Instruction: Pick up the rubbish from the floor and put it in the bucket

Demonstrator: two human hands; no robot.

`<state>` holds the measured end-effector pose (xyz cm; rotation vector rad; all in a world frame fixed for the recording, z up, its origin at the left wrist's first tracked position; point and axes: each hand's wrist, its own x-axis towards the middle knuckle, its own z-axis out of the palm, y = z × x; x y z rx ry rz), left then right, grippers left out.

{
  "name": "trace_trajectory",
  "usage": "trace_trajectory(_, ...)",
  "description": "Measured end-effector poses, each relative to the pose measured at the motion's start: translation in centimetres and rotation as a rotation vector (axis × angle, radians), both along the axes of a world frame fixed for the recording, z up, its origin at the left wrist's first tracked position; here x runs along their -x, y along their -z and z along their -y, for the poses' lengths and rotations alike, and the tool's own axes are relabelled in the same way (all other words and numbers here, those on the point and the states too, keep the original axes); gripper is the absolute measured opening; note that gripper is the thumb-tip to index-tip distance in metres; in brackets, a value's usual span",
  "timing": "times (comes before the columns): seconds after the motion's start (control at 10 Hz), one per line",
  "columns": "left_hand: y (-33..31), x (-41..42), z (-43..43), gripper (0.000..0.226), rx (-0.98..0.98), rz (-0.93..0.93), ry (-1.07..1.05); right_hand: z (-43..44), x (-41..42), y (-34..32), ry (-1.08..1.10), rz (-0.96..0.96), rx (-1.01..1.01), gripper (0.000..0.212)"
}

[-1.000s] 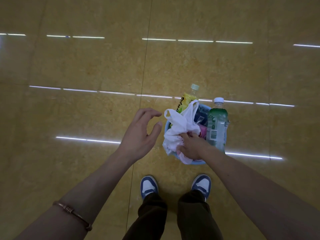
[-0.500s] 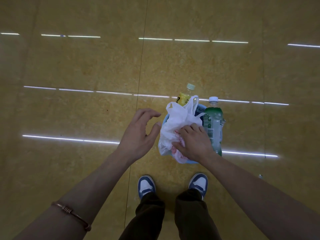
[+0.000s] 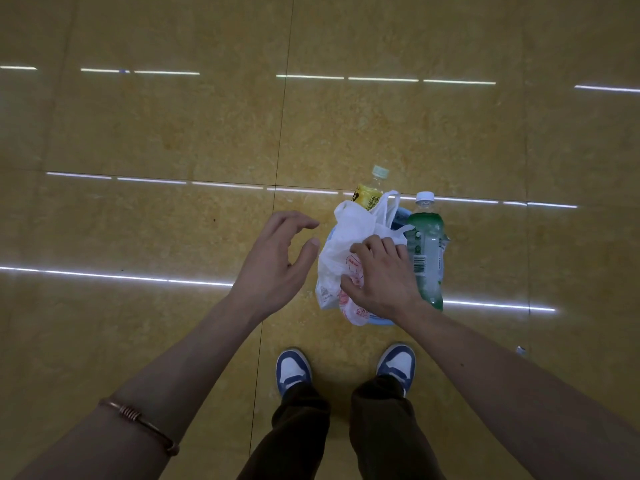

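A small blue bucket [image 3: 380, 321] stands on the floor just ahead of my feet. It is stuffed with a white plastic bag [image 3: 341, 237], a green bottle [image 3: 427, 258] and a yellow-labelled bottle [image 3: 370, 195], both upright. My right hand [image 3: 379, 275] lies on top of the bag with spread fingers and presses it down into the bucket. My left hand [image 3: 277, 261] hovers just left of the bag, fingers loosely bent, holding nothing and not touching it.
Glossy yellow floor tiles with light reflections surround the bucket. My two blue-and-white shoes [image 3: 293, 370] stand right behind it. A tiny pale scrap [image 3: 520, 349] lies on the floor to the right.
My right hand went from gripping the bag's lower edge to lying over its top with fingers spread. The bag sits lower over the bucket. My left hand stayed beside it.
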<state>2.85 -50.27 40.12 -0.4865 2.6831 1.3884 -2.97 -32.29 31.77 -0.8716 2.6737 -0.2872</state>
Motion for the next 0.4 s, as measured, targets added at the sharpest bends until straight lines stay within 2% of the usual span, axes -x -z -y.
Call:
trace_trajectory(0.2, -0.1, -0.2, 0.1, 0.023, 0.025, 0.015, 0.007, -0.2, -0.4, -0.5, 0.014, 0.022, 0.030, 0.054)
trace_trajectory(0.4, -1.8, 0.2, -0.3, 0.028, 0.028, 0.016, -0.016, -0.7, 0.6, -2.7, 0.135, 0.119, 0.095, 0.064)
